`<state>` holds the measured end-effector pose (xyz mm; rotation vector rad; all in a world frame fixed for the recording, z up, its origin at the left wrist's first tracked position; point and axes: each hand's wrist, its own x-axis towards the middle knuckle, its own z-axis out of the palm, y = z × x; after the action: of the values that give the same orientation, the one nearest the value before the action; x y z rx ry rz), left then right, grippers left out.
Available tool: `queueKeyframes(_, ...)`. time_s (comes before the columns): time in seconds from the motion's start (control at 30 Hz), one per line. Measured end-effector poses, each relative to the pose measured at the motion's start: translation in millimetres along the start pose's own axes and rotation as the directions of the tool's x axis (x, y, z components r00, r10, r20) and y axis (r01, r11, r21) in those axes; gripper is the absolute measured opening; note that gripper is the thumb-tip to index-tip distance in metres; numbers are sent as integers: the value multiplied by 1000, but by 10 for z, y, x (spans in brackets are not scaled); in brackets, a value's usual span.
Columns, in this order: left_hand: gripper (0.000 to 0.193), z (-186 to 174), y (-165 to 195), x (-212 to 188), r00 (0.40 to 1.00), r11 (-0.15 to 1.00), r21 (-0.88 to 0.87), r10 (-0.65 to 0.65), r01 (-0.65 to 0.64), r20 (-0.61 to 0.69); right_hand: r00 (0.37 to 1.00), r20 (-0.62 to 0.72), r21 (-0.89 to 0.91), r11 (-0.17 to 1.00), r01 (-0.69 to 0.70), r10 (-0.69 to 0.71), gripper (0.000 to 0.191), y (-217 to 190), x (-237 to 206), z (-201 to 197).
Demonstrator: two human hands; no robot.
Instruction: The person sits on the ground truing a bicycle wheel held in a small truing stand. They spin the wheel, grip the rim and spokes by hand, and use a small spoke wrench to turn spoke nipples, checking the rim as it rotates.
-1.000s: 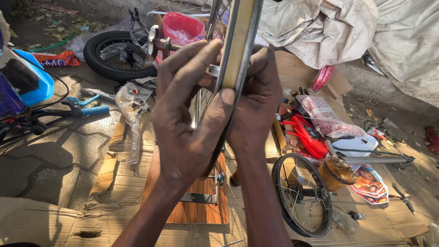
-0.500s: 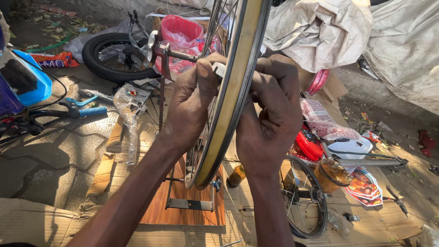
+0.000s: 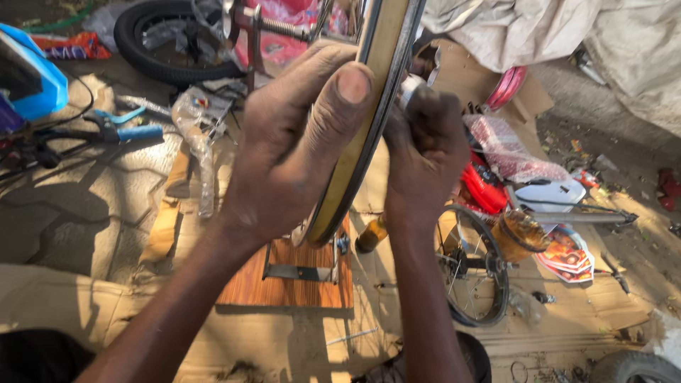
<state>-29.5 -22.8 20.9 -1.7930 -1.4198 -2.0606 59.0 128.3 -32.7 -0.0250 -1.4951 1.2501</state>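
A bare bicycle wheel rim point(image 3: 369, 120) with a yellow inner strip stands edge-on in front of me, held in a metal stand on a small wooden board point(image 3: 284, 280). My left hand point(image 3: 291, 142) lies on the rim's left side, its thumb pressed flat on the yellow strip. My right hand point(image 3: 418, 159) is closed on the rim's right side, fingers pinched around something small and pale that I cannot make out. The spokes are mostly hidden behind my hands.
A small black wheel point(image 3: 475, 266) lies flat at the right on cardboard point(image 3: 567, 312). A tyred wheel point(image 3: 170, 39) lies at the back left. Blue-handled pliers point(image 3: 117, 128), red parts point(image 3: 486, 188), a brown bottle point(image 3: 370, 234) and grey tarpaulin point(image 3: 567, 28) surround the board.
My view has moved closer to the rim. My left hand has slid so its thumb lies across the yellow strip, and my right hand has drawn tighter against the rim.
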Motion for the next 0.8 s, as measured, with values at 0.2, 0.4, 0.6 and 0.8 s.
queueKeyframes(0.2, 62, -60, -384, -749, 996, 996, -28, -82, 83, 42, 928, -260, -326, 881, -343, 266, 16, -16, -1011, -623)
queueKeyframes(0.4, 73, -323, -1038, -1334, 786, 793, 15, -602, 609, -140, 698, -262, -582, 468, -665, 666, 22, 129, -2090, -1106)
queueKeyframes(0.6, 47, -458, -1269, -1754, 730, 738, 81, -633, 669, -257, 717, 54, -845, 414, -338, 695, 41, 336, -2669, -1287)
queueKeyframes(0.8, 27, -479, -1486, -2020, 514, 592, -149, -779, 792, -358, 387, 213, -704, 416, -576, 897, 33, 285, -2801, -953)
